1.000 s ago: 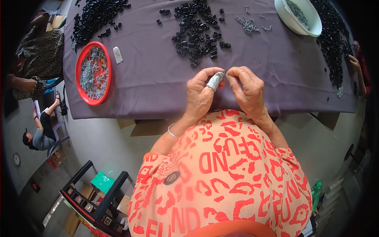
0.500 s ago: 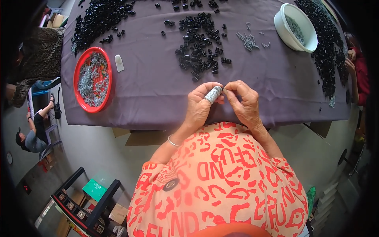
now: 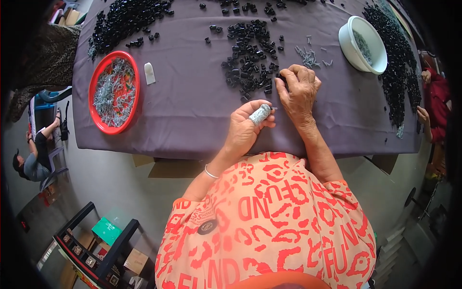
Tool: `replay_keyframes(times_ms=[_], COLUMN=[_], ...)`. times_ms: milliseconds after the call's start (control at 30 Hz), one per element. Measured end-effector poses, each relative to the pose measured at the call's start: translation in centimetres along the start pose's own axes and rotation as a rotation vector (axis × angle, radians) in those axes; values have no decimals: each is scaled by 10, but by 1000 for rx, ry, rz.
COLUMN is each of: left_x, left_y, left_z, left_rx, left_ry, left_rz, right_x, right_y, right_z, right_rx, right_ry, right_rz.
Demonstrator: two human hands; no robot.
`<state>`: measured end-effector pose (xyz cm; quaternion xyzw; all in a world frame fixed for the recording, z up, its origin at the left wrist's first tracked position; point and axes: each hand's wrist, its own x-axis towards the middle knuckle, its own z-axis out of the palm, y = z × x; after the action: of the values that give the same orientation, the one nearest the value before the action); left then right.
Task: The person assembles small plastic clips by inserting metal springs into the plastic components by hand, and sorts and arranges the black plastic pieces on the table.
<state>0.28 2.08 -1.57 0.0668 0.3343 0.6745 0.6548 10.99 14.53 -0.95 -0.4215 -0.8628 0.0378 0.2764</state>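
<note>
My left hand is closed near the table's front edge, pinching a small grey pin whose end sticks out past the fingertips. A speckled grey wrap covers what looks like the thumb of that hand. My right hand reaches farther out, thumb and fingers pinched round a small black plastic piece. Just left of it lies a loose pile of similar black pieces. Beyond the right hand several grey pins lie scattered on the cloth.
A red oval basket of grey pins stands left, beside a white flat piece. A white bowl with more pins stands right. Larger black heaps lie far left and right. A person's hand shows at the right edge.
My right hand has left the left hand's fingertips and moved forward to the pile of black pieces. The left hand stays nearly in place. The view has shifted slightly.
</note>
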Motion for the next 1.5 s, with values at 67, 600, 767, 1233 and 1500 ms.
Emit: replay_keyframes(times_ms=[67,600,767,1233,1500], left_x=[0,-2,-4,-13,-18], left_y=[0,5,1,1,0], left_z=[-1,13,17,34,38], left_rx=[14,50,72,309,325], left_ry=[-9,-5,5,116,150], left_rz=[10,64,47,152,189], right_x=[1,-30,-37,-40,-49], right_y=[0,6,3,-1,-10], right_z=[0,-50,-50,-70,-69], right_rx=[71,1489,1387,1352,1326], right_ry=[78,-253,-226,-236,-198], right_rz=[-60,633,621,591,530])
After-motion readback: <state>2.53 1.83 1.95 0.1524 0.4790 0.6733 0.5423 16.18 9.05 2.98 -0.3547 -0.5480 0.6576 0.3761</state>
